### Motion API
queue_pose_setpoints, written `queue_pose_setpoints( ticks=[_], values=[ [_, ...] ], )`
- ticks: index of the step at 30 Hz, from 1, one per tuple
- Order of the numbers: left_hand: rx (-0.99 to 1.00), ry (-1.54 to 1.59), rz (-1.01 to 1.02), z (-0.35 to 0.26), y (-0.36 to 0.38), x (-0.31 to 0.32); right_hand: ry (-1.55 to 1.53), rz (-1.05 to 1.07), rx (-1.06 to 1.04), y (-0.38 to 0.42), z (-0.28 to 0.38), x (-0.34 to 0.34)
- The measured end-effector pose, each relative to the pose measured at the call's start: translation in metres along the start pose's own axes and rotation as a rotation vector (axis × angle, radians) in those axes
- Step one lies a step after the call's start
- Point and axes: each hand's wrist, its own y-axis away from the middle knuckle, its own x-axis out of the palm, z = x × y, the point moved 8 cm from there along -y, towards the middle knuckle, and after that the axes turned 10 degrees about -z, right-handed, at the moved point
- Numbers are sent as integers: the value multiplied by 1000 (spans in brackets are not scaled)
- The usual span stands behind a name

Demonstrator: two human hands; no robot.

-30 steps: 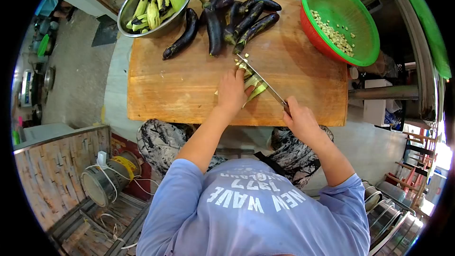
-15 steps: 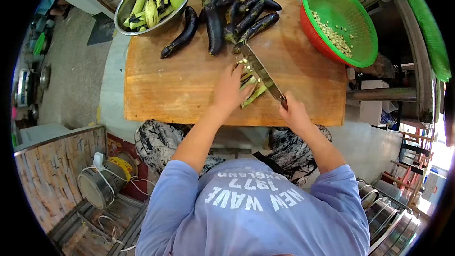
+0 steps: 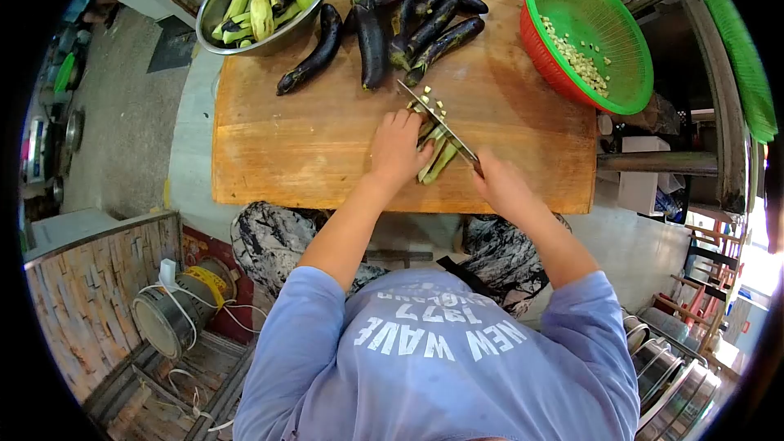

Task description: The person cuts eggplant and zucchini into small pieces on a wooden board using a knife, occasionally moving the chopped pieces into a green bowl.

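My right hand [image 3: 500, 182] grips the handle of a kitchen knife [image 3: 442, 125], whose blade points up and left over the wooden board. My left hand [image 3: 398, 145] has its fingers bent over pale green peeled eggplant strips [image 3: 441, 160], holding them down beside the blade. Part of the strips is hidden under that hand and the knife. Small pale diced pieces [image 3: 439, 104] lie at the far side of the blade. Beyond them rests a group of dark purple whole eggplants [image 3: 371, 47], with one curved eggplant [image 3: 314, 57] apart to the left.
The wooden board [image 3: 286, 147] fills the space before me. At its back left stands a metal bowl [image 3: 263, 44] of peeled eggplants. A green colander [image 3: 625, 49] with diced pieces sits in a red basket [image 3: 541, 53] at the right. A metal canister [image 3: 163, 322] is lower left.
The knife blade has tipped more edge-on and shifted slightly left, along with my right hand. More diced pieces show past the blade. My left hand stays on the strips.
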Motion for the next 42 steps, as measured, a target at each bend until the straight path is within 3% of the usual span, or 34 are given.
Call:
queue_pose_setpoints(
  ticks=[6,12,18,21,27,31,34,37,39,42],
  values=[
    [-23,90,-40,3,2,-4,-238,-190,9,1,-12,2],
    [-82,134,-31,8,3,-5,-33,3,-31,25,-4,-28],
    [-18,106,-39,10,8,-1,14,-40,-26,-2,-7,15],
    [28,110,-66,9,11,-4,-109,-16,76,-1,-21,11],
    [-37,137,-137,14,10,-7,29,121,-7,17,0,-20],
    [-67,27,2,14,10,-3,-5,14,18,-4,-11,18],
    [3,106,-91,10,8,-9,-105,-12,37,0,-10,6],
    [-67,175,-159,9,13,-16,-72,33,14,14,0,-20],
    [-50,122,-129,13,17,-8,-5,97,-32,19,6,-23],
    [-60,72,-66,12,18,-7,50,26,-35,7,-7,14]
  ],
)
